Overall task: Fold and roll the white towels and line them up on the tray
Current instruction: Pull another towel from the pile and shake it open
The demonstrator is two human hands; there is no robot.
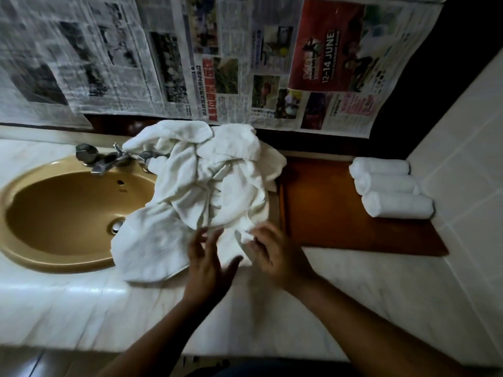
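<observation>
- A mustard-yellow oval ceramic sink [68, 263] is sunk into the left half of the pale marble worktop [81, 308]. It holds no water that I can see, only a metal drain plug [117, 225]. A chrome tap [104, 159] stands at its back rim.
- The heap of crumpled white towels [217, 180] fills the middle of the worktop, from the back edge almost to the front edge. Its left side hangs over the sink's right rim and partly covers the tap. It is probably dumped there so each towel is within reach.
- The left hand [206, 265] is at the heap's front edge, fingers straight and spread, grasping nothing. It looks ready to flatten or catch the cloth.
- The right hand [275, 257], just beside it, has its fingers curled and pinching a corner of the heap, seemingly to draw one towel free for folding.
- A reddish-brown rectangular wooden tray [321, 208] lies along the right part of the worktop, touching the heap's right side.
- Three rolled white towels [389, 186] lie side by side across the tray's right end, against the tiled wall. Most of the tray is bare, so much of the task seems to remain.
- Newspaper sheets [190, 63] cover the wall behind the back edge.
</observation>
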